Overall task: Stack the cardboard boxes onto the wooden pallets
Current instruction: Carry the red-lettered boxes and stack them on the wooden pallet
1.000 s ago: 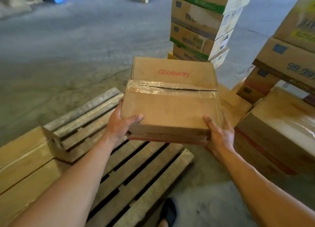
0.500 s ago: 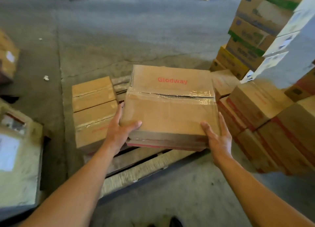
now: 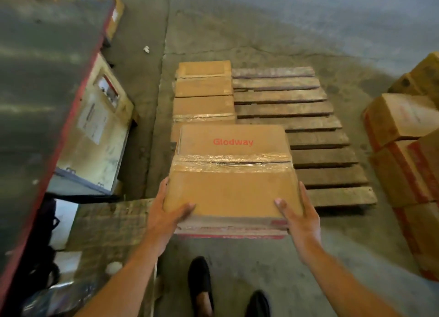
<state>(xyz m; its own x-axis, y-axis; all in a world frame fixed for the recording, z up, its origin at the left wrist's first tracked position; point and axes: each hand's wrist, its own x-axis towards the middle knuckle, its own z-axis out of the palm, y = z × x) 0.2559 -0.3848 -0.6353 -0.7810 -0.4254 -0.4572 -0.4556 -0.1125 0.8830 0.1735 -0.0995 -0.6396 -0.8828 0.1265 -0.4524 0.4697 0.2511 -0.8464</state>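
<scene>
I carry a taped cardboard box (image 3: pixel 231 174) marked "Glodway" in red, held level above the near left corner of a wooden pallet (image 3: pixel 308 131). My left hand (image 3: pixel 166 212) grips its near left corner, thumb on top. My right hand (image 3: pixel 300 218) grips its near right corner, thumb on top too. Two like boxes (image 3: pixel 204 90) lie in a row on the pallet's left side, just beyond the carried one. The pallet's slats to the right are bare.
A pile of cardboard boxes (image 3: pixel 403 136) stands on the floor at the right. A dark red-edged surface (image 3: pixel 42 98) and a worn crate (image 3: pixel 99 126) fill the left. My two dark shoes (image 3: pixel 202 283) stand on the concrete in front of the pallet.
The view has swung left and tilted down, so the pallet now lies straight ahead. The box stays in both hands and now hangs over the pallet's near left corner.
</scene>
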